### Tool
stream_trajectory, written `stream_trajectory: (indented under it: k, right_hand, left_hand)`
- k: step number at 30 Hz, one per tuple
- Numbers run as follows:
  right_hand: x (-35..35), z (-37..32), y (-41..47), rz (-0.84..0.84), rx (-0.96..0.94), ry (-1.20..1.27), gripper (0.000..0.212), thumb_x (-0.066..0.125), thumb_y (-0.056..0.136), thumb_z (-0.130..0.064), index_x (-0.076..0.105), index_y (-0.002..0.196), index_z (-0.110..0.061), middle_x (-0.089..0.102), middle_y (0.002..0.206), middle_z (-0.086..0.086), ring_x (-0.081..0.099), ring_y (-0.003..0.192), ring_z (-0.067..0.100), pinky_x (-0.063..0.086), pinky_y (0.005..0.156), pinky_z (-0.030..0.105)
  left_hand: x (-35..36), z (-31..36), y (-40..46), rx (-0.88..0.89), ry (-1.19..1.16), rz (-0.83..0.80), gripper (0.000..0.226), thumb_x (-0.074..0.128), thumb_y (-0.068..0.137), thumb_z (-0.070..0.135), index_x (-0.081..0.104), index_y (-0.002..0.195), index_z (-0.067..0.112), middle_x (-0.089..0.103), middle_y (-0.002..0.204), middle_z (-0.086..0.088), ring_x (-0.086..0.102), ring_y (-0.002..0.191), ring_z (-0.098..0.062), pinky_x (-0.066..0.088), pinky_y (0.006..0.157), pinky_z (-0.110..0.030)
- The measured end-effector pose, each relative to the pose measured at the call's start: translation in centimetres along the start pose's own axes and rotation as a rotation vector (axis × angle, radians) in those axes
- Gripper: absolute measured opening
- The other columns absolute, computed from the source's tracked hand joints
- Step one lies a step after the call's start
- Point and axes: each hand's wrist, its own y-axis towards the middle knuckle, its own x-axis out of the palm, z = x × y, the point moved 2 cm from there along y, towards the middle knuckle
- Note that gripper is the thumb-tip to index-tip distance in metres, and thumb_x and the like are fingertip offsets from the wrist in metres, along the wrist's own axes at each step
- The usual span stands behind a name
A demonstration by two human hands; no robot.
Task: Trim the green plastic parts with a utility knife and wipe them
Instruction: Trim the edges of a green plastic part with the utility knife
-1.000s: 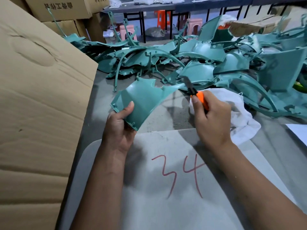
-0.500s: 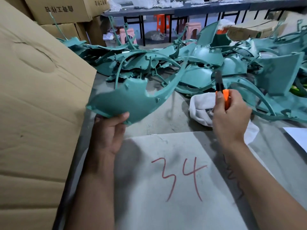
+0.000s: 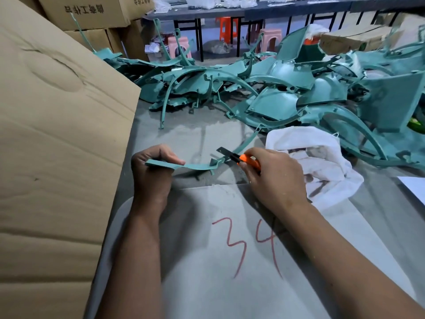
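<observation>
Two hands: green part (image 3: pixel 195 166), utility knife (image 3: pixel 239 158)

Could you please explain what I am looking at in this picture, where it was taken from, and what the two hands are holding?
There is no machine here: a person works with bare hands, and the camera sits on their head, looking forward and down. The left hand holds a green plastic part edge-on, its thumb on top. The right hand has its grip on an orange utility knife, whose dark blade meets the part's far end. Both are above a grey table. Beyond lies a pile of green parts, and a stained white cloth for wiping lies just behind the right hand. A grey board marked 34 in red lies nearest, with a cardboard box on the left.
</observation>
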Motion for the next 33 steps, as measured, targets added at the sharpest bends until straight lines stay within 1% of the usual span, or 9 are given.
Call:
stream_trajectory:
  k: [3, 5, 9, 13, 18, 23, 27, 30, 33]
  right_hand:
    - [0.3, -0.2, 0.0, -0.039, -0.014, 0.025, 0.017, 0.063, 0.097, -0.039, 0.072, 0.107, -0.028, 0.073, 0.09, -0.001, 0.064, 0.083, 0.028, 0.048, 0.067, 0.037]
    - [0.5, -0.1, 0.1, -0.032, 0.029, -0.005, 0.017, 0.062, 0.097, -0.038, 0.073, 0.102, -0.026, 0.073, 0.087, 0.0, 0.063, 0.079, 0.029, 0.048, 0.066, 0.037]
    - [0.4, 1.8, 0.7, 0.007, 0.22, -0.097, 0.017, 0.061, 0.096, -0.037, 0.071, 0.091, -0.023, 0.067, 0.076, 0.004, 0.049, 0.066, 0.029, 0.036, 0.059, 0.035]
    - [-0.5, 3.4, 1.2, 0.103, 0.302, -0.174, 0.017, 0.066, 0.095, -0.035, 0.075, 0.099, -0.022, 0.071, 0.083, 0.009, 0.061, 0.075, 0.037, 0.041, 0.061, 0.036]
    - [0.0, 2.0, 0.6, 0.1, 0.26, -0.189, 0.014, 0.064, 0.093, -0.022, 0.074, 0.104, -0.023, 0.065, 0.081, 0.002, 0.053, 0.071, 0.028, 0.033, 0.058, 0.033]
    - [0.4, 0.3, 0.1, -0.063, 0.105, -0.079, 0.036, 0.062, 0.088, -0.016, 0.073, 0.119, -0.029, 0.063, 0.096, 0.0, 0.061, 0.092, 0.031, 0.042, 0.067, 0.036]
    - [0.2, -0.6, -0.3, -0.089, -0.065, 0.034, 0.037, 0.065, 0.09, -0.022, 0.073, 0.124, -0.034, 0.067, 0.098, -0.006, 0.063, 0.09, 0.025, 0.051, 0.071, 0.038]
    - [0.2, 0.6, 0.3, 0.056, 0.105, 0.004, 0.035, 0.067, 0.092, -0.02, 0.072, 0.125, -0.03, 0.066, 0.095, -0.003, 0.062, 0.086, 0.028, 0.05, 0.068, 0.037]
    - [0.2, 2.4, 1.0, 0.118, 0.289, -0.105, 0.042, 0.069, 0.089, -0.011, 0.071, 0.128, -0.026, 0.065, 0.099, 0.003, 0.06, 0.093, 0.031, 0.039, 0.069, 0.034]
  left_hand:
    - [-0.4, 0.2, 0.1, 0.035, 0.015, -0.049, 0.037, 0.054, 0.06, -0.008, 0.066, 0.048, 0.025, 0.058, 0.052, 0.004, 0.053, 0.058, -0.015, 0.04, 0.059, -0.024]
    - [-0.5, 0.3, 0.1, 0.05, 0.033, -0.07, 0.037, 0.052, 0.06, -0.008, 0.065, 0.048, 0.024, 0.057, 0.051, 0.002, 0.051, 0.056, -0.016, 0.039, 0.058, -0.024]
    - [-0.6, 0.7, 0.0, 0.078, 0.065, -0.089, 0.034, 0.052, 0.06, -0.006, 0.064, 0.048, 0.023, 0.055, 0.051, -0.004, 0.049, 0.054, -0.019, 0.036, 0.057, -0.026]
    - [-0.1, 1.4, -0.1, 0.132, 0.112, -0.129, 0.026, 0.052, 0.062, 0.004, 0.064, 0.049, 0.022, 0.056, 0.051, -0.008, 0.05, 0.053, -0.019, 0.038, 0.055, -0.023]
    - [0.0, 1.2, 0.1, 0.154, 0.141, -0.137, 0.03, 0.05, 0.064, -0.006, 0.062, 0.049, 0.017, 0.055, 0.05, -0.005, 0.048, 0.052, -0.019, 0.035, 0.054, -0.026]
    - [0.0, 1.1, 0.3, 0.14, 0.133, -0.137, 0.017, 0.054, 0.062, 0.012, 0.064, 0.05, 0.017, 0.055, 0.05, -0.006, 0.047, 0.052, -0.024, 0.035, 0.056, -0.033]
    - [-0.2, 0.9, 0.3, 0.141, 0.151, -0.135, 0.024, 0.054, 0.064, 0.004, 0.065, 0.05, 0.02, 0.055, 0.05, 0.001, 0.048, 0.052, -0.018, 0.035, 0.055, -0.027]
    - [-0.4, 0.7, 0.3, 0.141, 0.169, -0.135, 0.025, 0.053, 0.066, 0.0, 0.065, 0.051, 0.017, 0.056, 0.05, 0.002, 0.048, 0.052, -0.015, 0.036, 0.055, -0.024]
    - [-0.2, 0.7, 0.3, 0.12, 0.156, -0.131, 0.03, 0.051, 0.065, -0.007, 0.064, 0.05, 0.017, 0.055, 0.049, 0.001, 0.047, 0.052, -0.017, 0.035, 0.055, -0.025]
